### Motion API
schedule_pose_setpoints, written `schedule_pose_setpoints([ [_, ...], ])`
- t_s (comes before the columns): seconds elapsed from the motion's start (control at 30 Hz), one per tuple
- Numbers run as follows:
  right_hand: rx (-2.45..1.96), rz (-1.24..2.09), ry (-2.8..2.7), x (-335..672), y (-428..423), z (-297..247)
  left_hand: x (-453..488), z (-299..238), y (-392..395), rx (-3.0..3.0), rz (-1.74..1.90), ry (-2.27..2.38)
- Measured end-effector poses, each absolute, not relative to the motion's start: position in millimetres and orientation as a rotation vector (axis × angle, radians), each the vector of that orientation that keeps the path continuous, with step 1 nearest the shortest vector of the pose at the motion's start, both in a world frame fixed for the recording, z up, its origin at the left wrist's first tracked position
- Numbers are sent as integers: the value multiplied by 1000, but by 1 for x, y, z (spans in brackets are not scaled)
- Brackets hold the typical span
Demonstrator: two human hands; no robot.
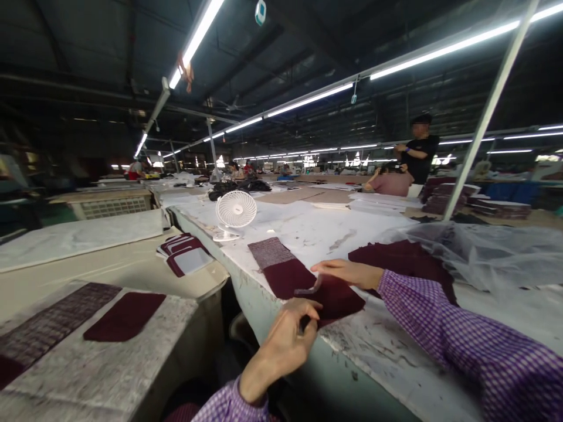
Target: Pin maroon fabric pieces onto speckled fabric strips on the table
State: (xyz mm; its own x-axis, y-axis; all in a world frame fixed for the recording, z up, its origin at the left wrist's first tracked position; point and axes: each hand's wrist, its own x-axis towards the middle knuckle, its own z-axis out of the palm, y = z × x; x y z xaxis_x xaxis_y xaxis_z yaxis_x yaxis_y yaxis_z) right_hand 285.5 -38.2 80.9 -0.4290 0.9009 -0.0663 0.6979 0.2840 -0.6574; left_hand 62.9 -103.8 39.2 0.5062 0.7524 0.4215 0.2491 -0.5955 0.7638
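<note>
A maroon fabric piece [288, 278] with a speckled grey-and-maroon end lies along the near edge of the white worktable. Part of it is turned up in the middle, where a curled greyish edge shows. My left hand [284, 340] is at the table's edge, thumb and forefinger pinched together at the near side of the cloth. Over the far side of the same cloth, my right hand [347, 272] reaches with its fingers stretched out flat, and nothing shows in its grasp. Farther right, a larger maroon cloth [404, 261] lies partly under clear plastic sheeting [488, 246].
A small white fan [236, 211] stands near the table's left edge. On the lower left tables are a stack of maroon-edged pieces [187, 258] and a maroon panel [125, 316]. A metal pole [488, 111] rises at right. Two people [420, 155] are beyond the table.
</note>
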Motion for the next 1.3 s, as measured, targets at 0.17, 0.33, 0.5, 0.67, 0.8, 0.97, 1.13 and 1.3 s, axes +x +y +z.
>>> schedule_pose_setpoints([
  [0.17, -1386, 1254, -2157, 295, -52, 95, 63, 35, -112, 2262, 987, 774],
  [0.33, -1466, 1272, -2203, 309, -50, 92, 62, 37, -120, 2319, 962, 765],
  [0.5, -1176, 1346, -2195, 299, -44, 80, 52, 58, -112, 2155, 1021, 953],
  [0.67, -1065, 1255, -2163, 288, -36, 73, 66, 67, -70, 2368, 1203, 1191],
  [0.8, -992, 1308, -2090, 296, -43, 83, 86, 65, -45, 2226, 1014, 1009],
  [0.97, -960, 1462, -1991, 305, -52, 94, 82, 66, -35, 1821, 979, 977],
  [1.13, -1168, 1236, -2071, 295, -35, 66, 81, 66, -27, 1944, 770, 1072],
  [1.3, -1155, 1051, -2135, 295, -26, 51, 101, 55, -22, 2328, 664, 1246],
])
